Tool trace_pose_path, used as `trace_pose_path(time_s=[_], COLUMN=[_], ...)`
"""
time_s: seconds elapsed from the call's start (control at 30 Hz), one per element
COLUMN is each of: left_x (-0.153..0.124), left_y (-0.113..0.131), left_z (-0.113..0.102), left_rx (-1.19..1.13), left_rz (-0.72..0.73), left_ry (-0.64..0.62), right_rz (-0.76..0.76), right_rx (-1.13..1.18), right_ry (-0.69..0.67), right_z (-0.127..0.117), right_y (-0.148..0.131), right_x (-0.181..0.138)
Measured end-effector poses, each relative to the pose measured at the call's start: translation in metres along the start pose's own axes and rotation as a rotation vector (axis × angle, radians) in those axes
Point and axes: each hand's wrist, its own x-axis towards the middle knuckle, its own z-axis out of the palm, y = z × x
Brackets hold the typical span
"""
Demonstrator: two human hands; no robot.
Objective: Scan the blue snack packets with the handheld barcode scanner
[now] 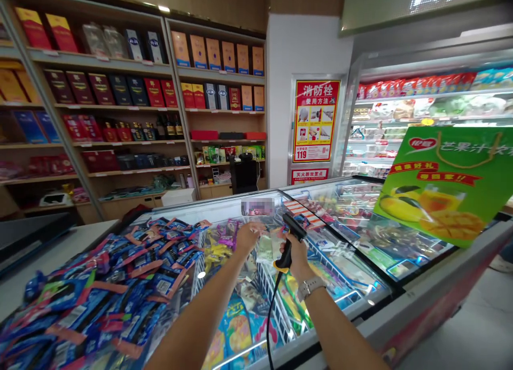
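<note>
My right hand (pixel 295 255) grips the handle of a black barcode scanner (pixel 292 232) with a yellow base, its cable hanging down towards me. The scanner head points left at a pale green packet (pixel 265 247). My left hand (pixel 248 236) is closed on that packet's top edge, holding it up over the open chest freezer (pixel 348 311). A watch sits on my right wrist. Below both hands lie wire baskets with colourful frozen packets.
A heap of blue and red packets (pixel 108 290) covers the freezer's left part. A green mango juice carton (pixel 449 183) stands on the right lid. Behind are shelves of boxed bottles (pixel 120 92), a red fire notice (pixel 316 120) and a lit chiller (pixel 420 119).
</note>
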Motion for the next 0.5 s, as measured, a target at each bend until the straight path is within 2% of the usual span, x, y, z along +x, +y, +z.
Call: trace_pose_path(time_s=[0.17, 0.27, 0.37, 0.43, 0.5], left_x=[-0.023, -0.042, -0.059, -0.066, -0.068], left_y=[-0.028, -0.045, -0.060, -0.068, -0.075], left_z=[-0.103, -0.150, -0.176, -0.182, -0.182], left_rx=[0.090, 0.197, 0.255, 0.244, 0.197], left_rz=[-0.009, -0.066, -0.151, -0.142, -0.084], left_ry=[0.071, 0.128, 0.166, 0.199, 0.176], right_rz=[0.097, 0.183, 0.244, 0.275, 0.290], right_rx=[-0.064, -0.104, -0.143, -0.143, -0.136], right_ry=[-0.225, -0.318, -0.360, -0.375, -0.388], right_z=[0.054, 0.085, 0.104, 0.109, 0.110], right_y=[0.023, 0.050, 0.077, 0.091, 0.098], right_x=[-0.030, -0.051, -0.070, -0.081, -0.087])
